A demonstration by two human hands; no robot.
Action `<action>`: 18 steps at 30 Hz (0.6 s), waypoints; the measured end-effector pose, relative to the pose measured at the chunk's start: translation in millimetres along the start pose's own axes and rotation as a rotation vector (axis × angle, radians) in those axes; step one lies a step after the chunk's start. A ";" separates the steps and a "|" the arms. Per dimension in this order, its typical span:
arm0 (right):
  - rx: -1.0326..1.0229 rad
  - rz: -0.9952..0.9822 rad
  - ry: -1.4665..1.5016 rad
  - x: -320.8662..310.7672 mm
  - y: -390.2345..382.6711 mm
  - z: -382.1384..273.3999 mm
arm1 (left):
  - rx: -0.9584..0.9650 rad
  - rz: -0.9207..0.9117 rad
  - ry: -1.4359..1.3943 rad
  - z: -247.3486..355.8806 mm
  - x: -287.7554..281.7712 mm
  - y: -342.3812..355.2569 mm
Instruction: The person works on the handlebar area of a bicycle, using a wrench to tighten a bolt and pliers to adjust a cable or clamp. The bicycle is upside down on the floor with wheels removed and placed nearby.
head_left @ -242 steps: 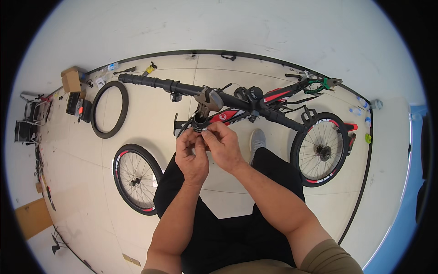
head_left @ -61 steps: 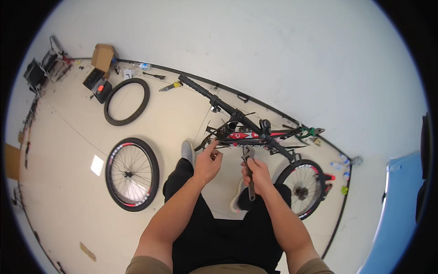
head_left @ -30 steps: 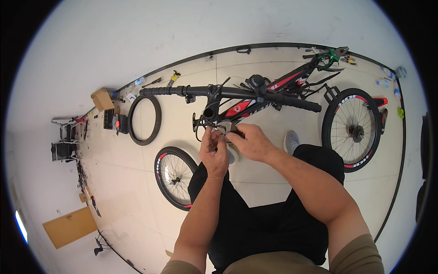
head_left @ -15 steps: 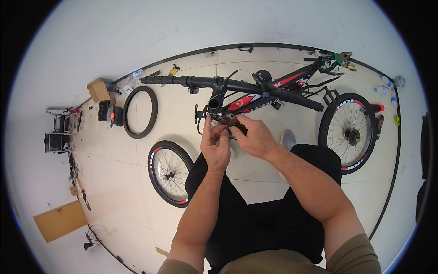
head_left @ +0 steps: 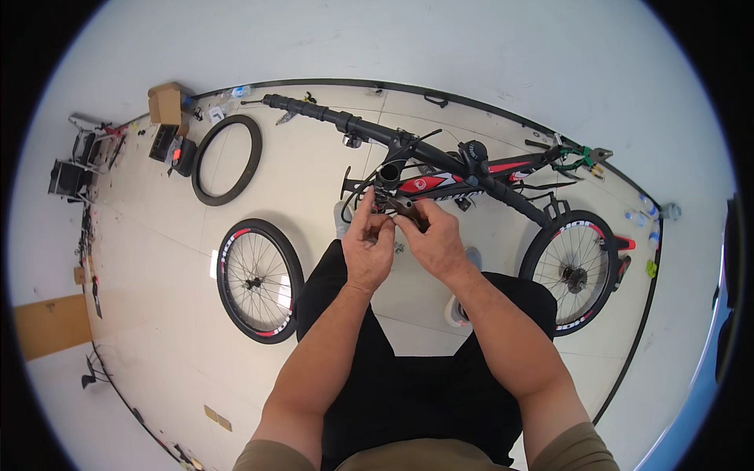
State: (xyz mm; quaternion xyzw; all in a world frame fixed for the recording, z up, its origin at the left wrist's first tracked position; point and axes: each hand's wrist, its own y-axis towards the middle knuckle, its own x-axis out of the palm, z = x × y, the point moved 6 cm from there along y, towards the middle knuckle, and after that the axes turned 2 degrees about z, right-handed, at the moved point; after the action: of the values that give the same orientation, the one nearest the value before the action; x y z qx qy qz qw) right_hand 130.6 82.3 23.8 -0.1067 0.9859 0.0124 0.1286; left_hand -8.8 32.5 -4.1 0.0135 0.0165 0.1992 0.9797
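In front of me, a black and red bicycle frame (head_left: 420,185) stands with its wide black handlebar (head_left: 369,128) turned across it. Both hands meet just below the stem (head_left: 390,172). My left hand (head_left: 369,250) pinches with thumb and fingertips, its index finger reaching up beside the stem. My right hand (head_left: 437,238) is closed too, its thumb and fingertips close to the left ones. A dark brownish part (head_left: 404,207) shows between the hands at the front of the bicycle. Whatever the fingertips grip is hidden or too small to name.
A detached wheel (head_left: 222,275) lies to the left of my legs, with a bare tyre (head_left: 254,149) beyond it. On the right is the rear wheel (head_left: 576,276). Green-handled pliers (head_left: 589,158) sit far right, and an opened cardboard box (head_left: 166,104) stands far left.
The view has shifted, so the wheels and wall appear moved and turned. My hands stay together under the stem, and the right fingertips have come closer to the left ones.
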 end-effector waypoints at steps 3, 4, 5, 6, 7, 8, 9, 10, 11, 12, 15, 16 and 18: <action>-0.052 0.003 -0.009 0.4 -1.4 -5.2 | 0.000 0.012 -0.006 1.2 0.0 0.2; -0.033 0.008 0.001 0.6 -1.4 -2.6 | -0.003 0.021 0.004 0.9 -0.5 0.1; -0.014 0.013 0.010 1.5 -1.4 1.6 | -0.007 0.030 0.015 0.5 -1.0 0.1; 0.007 0.019 0.020 2.2 -1.9 5.3 | -0.014 0.037 0.002 0.8 -0.8 -0.3; 0.005 0.028 0.012 2.5 -2.5 7.2 | -0.020 0.044 -0.010 1.1 -0.6 -0.4; 0.002 0.037 0.005 2.8 -3.0 8.6 | -0.026 0.051 -0.022 1.6 -0.4 -0.4; 0.001 0.049 0.002 3.5 -4.1 10.5 | -0.033 0.051 -0.023 1.6 -0.6 -0.2; 0.017 0.043 -0.001 4.2 -4.5 14.1 | -0.040 0.051 -0.023 1.6 -0.5 0.2; 0.034 0.037 -0.004 3.7 -4.3 17.9 | -0.047 0.050 -0.023 1.8 -0.1 0.1; 0.050 0.034 -0.004 3.7 -4.1 20.0 | -0.054 0.053 -0.026 1.8 -0.5 0.0; 0.124 0.033 -0.013 4.5 -4.4 24.8 | -0.065 0.059 -0.036 1.4 -1.4 -0.6; 0.081 0.043 -0.009 5.4 -4.6 20.7 | -0.061 0.060 -0.041 0.9 -2.3 -0.5; -0.003 0.069 -0.001 6.8 -5.5 12.2 | -0.060 0.059 -0.050 1.6 -2.2 -0.4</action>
State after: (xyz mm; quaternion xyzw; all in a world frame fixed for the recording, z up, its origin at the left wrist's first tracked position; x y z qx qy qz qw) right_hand 128.4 76.2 10.3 -0.0729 0.9889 0.0184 0.1282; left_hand -10.6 31.2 -2.4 -0.0104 -0.0141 0.2279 0.9735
